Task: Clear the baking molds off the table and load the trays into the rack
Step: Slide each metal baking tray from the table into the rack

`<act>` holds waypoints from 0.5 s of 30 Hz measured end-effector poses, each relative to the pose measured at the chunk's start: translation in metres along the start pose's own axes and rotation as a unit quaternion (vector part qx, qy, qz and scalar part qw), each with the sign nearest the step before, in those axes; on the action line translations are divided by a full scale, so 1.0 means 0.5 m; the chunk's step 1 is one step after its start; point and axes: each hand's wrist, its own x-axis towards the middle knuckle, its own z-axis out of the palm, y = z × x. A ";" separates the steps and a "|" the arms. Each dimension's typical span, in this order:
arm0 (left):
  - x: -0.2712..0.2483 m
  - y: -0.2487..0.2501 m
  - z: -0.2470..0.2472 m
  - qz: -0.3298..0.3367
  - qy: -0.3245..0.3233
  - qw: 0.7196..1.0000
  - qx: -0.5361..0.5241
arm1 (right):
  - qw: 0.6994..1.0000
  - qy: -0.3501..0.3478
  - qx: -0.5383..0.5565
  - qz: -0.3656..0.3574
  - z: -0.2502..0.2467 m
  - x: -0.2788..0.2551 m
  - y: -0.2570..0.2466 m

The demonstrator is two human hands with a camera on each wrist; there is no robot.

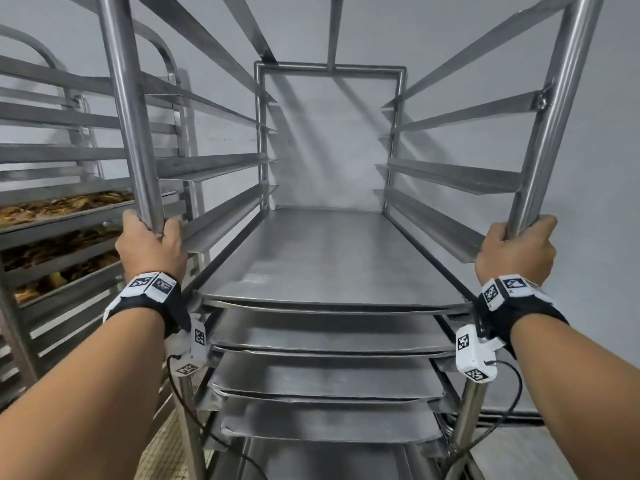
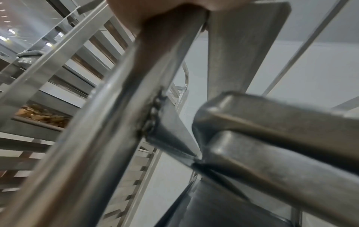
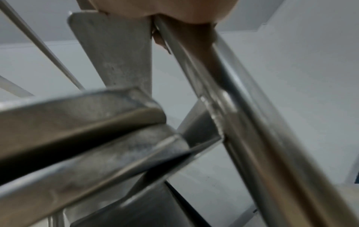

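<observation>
Head view: plain pale grey wall (image 1: 346, 133) behind, small-tiled yellowish floor (image 1: 162, 448) at lower left. Front and centre, a tall stainless-steel tube rack (image 1: 330, 69) with angled side runners, open upper levels. Four flat bare steel baking trays (image 1: 329, 261) loaded on consecutive runners in the rack's lower half, stacked one level above another, near edges stepping back toward the bottom. Left hand (image 1: 152, 249) wrapped around the rack's left front post (image 1: 130, 109), fingers and thumb curled tight round the tube, just above the top tray's left corner. Right hand (image 1: 516, 252) clamped the same way on the right front post (image 1: 550, 109), just above the tray's right corner. Black wrist straps carrying white marker blocks on both forearms, thin black cables hanging below. Off the rack's left side, a second steel rack (image 1: 62, 161) holding trays of brown baked goods (image 1: 59, 204).

Left wrist view: blurred. Palm of the left hand (image 2: 161, 9) closed over the round post (image 2: 108, 122); welded runner joint below it; rounded corner of a tray (image 2: 252, 122) beside the post; baked goods (image 2: 40, 114) on the neighbouring rack at left.

Right wrist view: also blurred. Right hand (image 3: 174, 9) gripping the post (image 3: 252, 122) at the top edge; tray corner (image 3: 97, 110) sitting on its runner just left of the post; grey wall (image 3: 301, 76) behind.
</observation>
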 end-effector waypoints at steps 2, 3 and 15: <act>0.000 0.002 0.000 -0.005 -0.011 1.000 0.006 | 1.000 -0.014 -0.008 0.001 -0.005 -0.003 -0.006; -0.002 0.006 -0.003 -0.010 -0.019 1.000 0.008 | 1.000 -0.027 -0.012 0.003 -0.010 -0.005 -0.007; 0.064 0.096 -0.123 -0.074 -0.224 0.946 0.223 | 0.918 -0.300 -0.228 0.129 -0.138 0.016 -0.165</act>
